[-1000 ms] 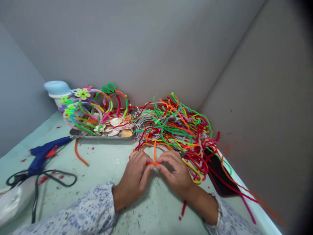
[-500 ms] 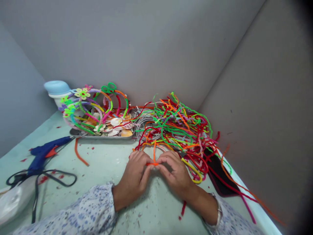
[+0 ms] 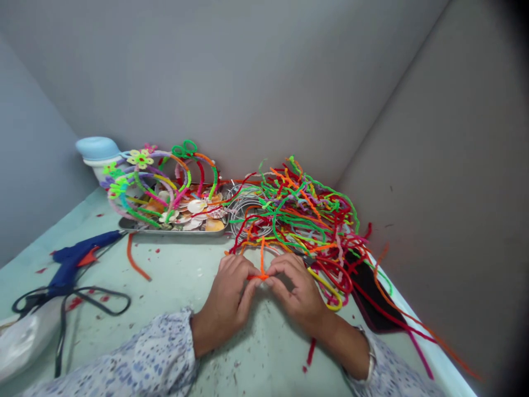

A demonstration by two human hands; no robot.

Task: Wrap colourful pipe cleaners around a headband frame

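Observation:
Both of my hands meet at the front middle of the pale green tabletop (image 3: 124,298). Between their fingertips, my left hand (image 3: 229,300) and my right hand (image 3: 295,292) pinch an orange pipe cleaner (image 3: 261,277). One strand of it rises from the pinch toward the far side. Just beyond my hands lies a tangled heap of multicoloured pipe cleaners (image 3: 301,220), with its loose ends near my right hand.
A metal tray (image 3: 173,232) holds shells and pipe-cleaner loops and flowers. A blue glue gun (image 3: 72,262) with a black cord (image 3: 99,292) lies at left. Behind the tray stands a blue-lidded container (image 3: 97,149). A wire coil (image 3: 248,207) and a black flat case (image 3: 372,292) lie near the heap.
My hands have hardly moved. Their fingertips have drawn slightly closer around the orange pipe cleaner, and its upright strand now meets the pinch.

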